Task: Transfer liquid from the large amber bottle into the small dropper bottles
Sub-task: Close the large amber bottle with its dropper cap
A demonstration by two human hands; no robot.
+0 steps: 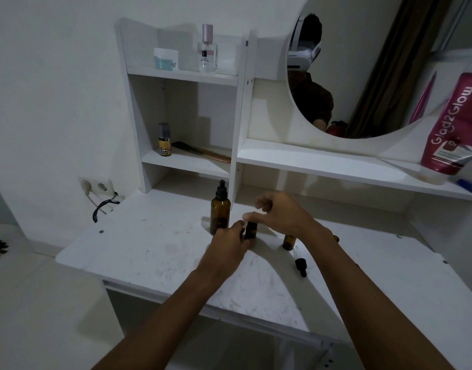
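I see large amber bottle (220, 212): smooth brown cylinder, black dropper cap | left hand (227, 244) grips small dropper bottle (251, 231) | right hand (280, 212) pinches its top

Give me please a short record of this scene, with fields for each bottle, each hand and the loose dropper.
large amber bottle: upright on the white desk, black dropper cap on
small amber bottle: upright, gripped by the left hand
right hand: fingertips at the gripped bottle's top; what they pinch is blurred
second small amber bottle: upright, top hidden behind the right wrist
loose dropper: lying flat on the desk, touching no bottle
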